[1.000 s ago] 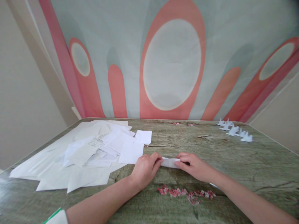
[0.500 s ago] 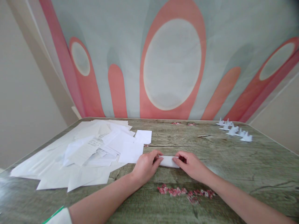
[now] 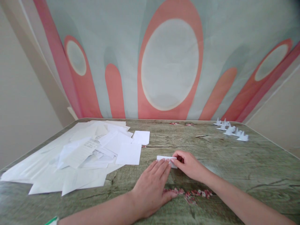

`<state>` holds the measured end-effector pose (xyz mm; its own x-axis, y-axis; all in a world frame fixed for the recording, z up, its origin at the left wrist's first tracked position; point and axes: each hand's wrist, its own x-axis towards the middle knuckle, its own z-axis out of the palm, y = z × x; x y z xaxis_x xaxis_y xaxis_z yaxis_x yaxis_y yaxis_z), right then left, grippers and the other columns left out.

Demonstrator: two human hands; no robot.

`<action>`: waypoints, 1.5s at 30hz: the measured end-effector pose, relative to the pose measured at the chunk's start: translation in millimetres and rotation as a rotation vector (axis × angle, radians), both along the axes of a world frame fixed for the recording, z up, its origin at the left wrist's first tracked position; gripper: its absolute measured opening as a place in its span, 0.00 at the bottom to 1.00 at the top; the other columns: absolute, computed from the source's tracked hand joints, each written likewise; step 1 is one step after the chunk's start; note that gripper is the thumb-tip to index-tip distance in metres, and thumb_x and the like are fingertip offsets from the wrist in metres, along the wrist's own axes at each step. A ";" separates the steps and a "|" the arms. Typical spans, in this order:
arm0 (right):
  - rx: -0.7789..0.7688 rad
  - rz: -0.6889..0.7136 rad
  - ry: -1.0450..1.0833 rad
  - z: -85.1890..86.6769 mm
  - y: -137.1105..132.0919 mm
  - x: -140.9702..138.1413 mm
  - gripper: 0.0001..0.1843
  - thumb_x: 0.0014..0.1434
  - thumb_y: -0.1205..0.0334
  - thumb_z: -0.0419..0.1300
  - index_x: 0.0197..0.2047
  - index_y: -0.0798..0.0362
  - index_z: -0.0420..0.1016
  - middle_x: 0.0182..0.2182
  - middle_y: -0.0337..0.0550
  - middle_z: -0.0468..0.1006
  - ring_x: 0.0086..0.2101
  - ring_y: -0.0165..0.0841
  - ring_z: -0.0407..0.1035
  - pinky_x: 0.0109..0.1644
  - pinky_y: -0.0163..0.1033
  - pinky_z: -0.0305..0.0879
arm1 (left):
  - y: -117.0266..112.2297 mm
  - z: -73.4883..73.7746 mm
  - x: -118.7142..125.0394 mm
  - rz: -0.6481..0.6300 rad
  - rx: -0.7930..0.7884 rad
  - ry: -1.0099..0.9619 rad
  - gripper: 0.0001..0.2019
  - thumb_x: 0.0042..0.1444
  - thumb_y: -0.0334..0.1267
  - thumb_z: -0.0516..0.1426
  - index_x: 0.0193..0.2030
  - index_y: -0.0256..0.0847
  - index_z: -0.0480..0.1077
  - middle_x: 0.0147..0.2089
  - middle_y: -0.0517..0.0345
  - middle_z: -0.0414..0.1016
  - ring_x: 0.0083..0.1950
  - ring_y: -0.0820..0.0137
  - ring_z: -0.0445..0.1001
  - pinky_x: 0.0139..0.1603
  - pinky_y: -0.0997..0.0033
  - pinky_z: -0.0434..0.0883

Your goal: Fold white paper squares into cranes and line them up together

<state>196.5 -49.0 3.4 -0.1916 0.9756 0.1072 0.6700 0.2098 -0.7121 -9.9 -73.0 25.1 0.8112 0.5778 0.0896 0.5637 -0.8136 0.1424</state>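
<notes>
A folded strip of white paper lies on the table in front of me, partly hidden by my fingers. My left hand is laid flat with its fingertips on the paper's near side and its thumb stretched out over the tabletop. At the paper's right end, my right hand pinches the edge between thumb and fingers. Two square white sheets, one nearer and one farther, lie to the left of the folded paper.
A wide heap of loose white papers, some with writing, covers the left of the wood-grain table. Several small folded paper figures stand at the back right. Behind the table hangs a pink and grey-green patterned backdrop.
My left hand has let go of the paper's left end and now presses flat on it. The right hand keeps its pinch. The view has shifted slightly.
</notes>
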 end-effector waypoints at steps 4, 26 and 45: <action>-0.010 -0.001 0.016 -1.3 1.7 2.0 0.06 0.56 0.61 0.54 0.31 0.53 0.68 0.23 0.35 0.70 0.25 0.28 0.63 0.28 0.33 0.56 | 3.3 -1.4 -3.4 -0.017 -0.034 0.027 0.35 0.60 0.59 0.38 0.65 0.35 0.46 0.67 0.49 0.46 0.68 0.61 0.43 0.66 0.61 0.46; 0.004 0.084 -0.003 -1.6 15.3 0.2 0.10 0.54 0.63 0.56 0.39 0.52 0.76 0.35 0.43 0.70 0.26 0.28 0.62 0.31 0.34 0.60 | 6.5 -3.2 -4.8 -0.043 -0.122 -0.003 0.36 0.60 0.59 0.38 0.67 0.35 0.41 0.69 0.48 0.40 0.68 0.61 0.38 0.66 0.60 0.45; -0.014 0.098 0.013 2.3 9.1 -1.4 0.11 0.57 0.62 0.55 0.40 0.51 0.77 0.34 0.43 0.72 0.28 0.29 0.64 0.32 0.35 0.60 | 8.2 -3.3 -3.2 -0.055 -0.085 0.017 0.35 0.59 0.59 0.39 0.66 0.35 0.44 0.68 0.47 0.44 0.68 0.59 0.43 0.66 0.58 0.44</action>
<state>195.1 -39.9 5.7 -0.2848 0.9537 0.0971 0.6377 0.2641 -0.7236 -13.1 -64.9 21.8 0.8430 0.5372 0.0281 0.5213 -0.8288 0.2033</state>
